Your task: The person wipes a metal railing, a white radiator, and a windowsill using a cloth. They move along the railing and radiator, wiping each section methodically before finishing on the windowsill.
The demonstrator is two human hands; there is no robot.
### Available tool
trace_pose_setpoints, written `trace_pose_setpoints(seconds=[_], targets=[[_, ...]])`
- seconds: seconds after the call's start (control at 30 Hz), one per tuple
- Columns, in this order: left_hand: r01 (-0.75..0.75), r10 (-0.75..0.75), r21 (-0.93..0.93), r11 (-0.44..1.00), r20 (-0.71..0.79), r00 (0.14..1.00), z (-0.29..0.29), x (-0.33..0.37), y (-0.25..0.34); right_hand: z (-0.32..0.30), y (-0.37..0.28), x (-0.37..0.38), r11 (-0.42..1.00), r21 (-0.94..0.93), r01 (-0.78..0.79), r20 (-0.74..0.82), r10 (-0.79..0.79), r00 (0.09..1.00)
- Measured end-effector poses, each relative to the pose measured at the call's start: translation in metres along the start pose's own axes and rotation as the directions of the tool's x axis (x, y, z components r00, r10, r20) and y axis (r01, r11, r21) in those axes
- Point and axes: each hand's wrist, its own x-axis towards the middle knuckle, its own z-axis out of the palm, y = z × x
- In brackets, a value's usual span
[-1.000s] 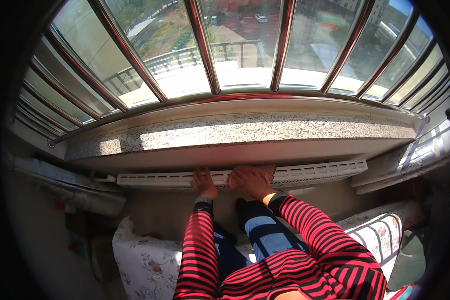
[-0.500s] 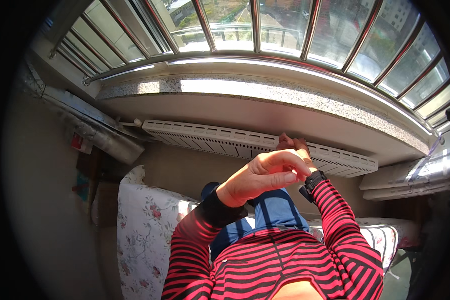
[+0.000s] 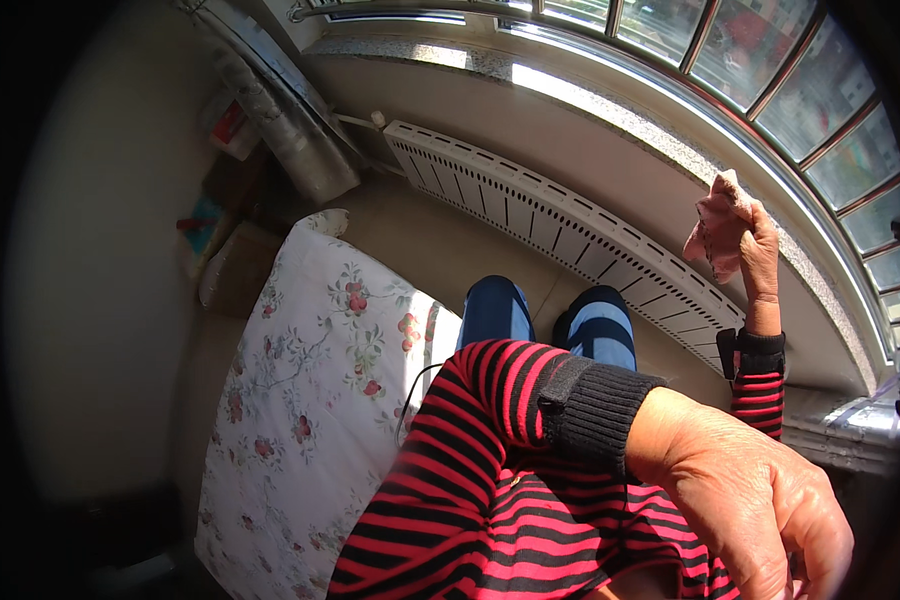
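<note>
My right hand (image 3: 759, 255) is raised in front of the window sill's edge, its fingers closed round a crumpled pink cloth (image 3: 718, 225). The cloth hangs over the space between the radiator and the sill. A black band (image 3: 727, 352) shows at the right wrist, beside the dark cuff. Much closer to the camera, my left hand (image 3: 745, 490) crosses in front of my body to the lower right. Its back is turned up and its fingers curl downward; the fingertips are mostly hidden, so whatever they may hold cannot be made out.
A white slotted radiator (image 3: 560, 235) runs below the speckled stone sill (image 3: 580, 95). Metal bars (image 3: 705, 35) cross the window. At left, a flower-patterned cloth cover (image 3: 315, 400) lies beside my knees, and a gathered curtain (image 3: 295, 130) hangs near boxes.
My right hand has risen from the radiator toward the sill, and the pink cloth now shows in it. My left hand has come lower, right and closer. The view has turned.
</note>
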Motion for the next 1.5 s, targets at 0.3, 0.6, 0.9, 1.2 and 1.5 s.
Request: trace_pose_setpoints(seconds=[0.3, 0.6, 0.9, 1.2, 1.5], targets=[[-0.047, 0.047, 0.02, 0.999, -0.008, 0.999, -0.01, -0.01, -0.006, -0.022, 0.058, 0.042, 0.656, -0.49, -0.574, -0.293, 0.497, 0.817], [-0.051, 0.051, 0.015, 0.999, -0.042, 0.998, -0.027, -0.026, 0.003, 0.018, 0.098, 0.049, 0.231, -0.966, -0.113, -0.097, 0.079, 0.992], [-0.023, 0.045, 0.157, 0.987, -0.142, 0.989, -0.03, -0.052, 0.033, 0.181, 0.081, 0.147, 0.369, -0.915, 0.163, 0.212, 0.095, 0.973], [0.013, 0.042, 0.272, 0.962, -0.198, 0.979, -0.015, -0.082, 0.051, 0.16, 0.07, 0.137, 0.66, -0.748, 0.074, 0.157, 0.066, 0.985], [0.075, -0.029, 0.221, 0.972, -0.204, 0.979, 0.003, -0.091, 0.056, -0.026, 0.04, 0.019, 0.849, 0.097, -0.519, -0.276, 0.524, 0.806]])
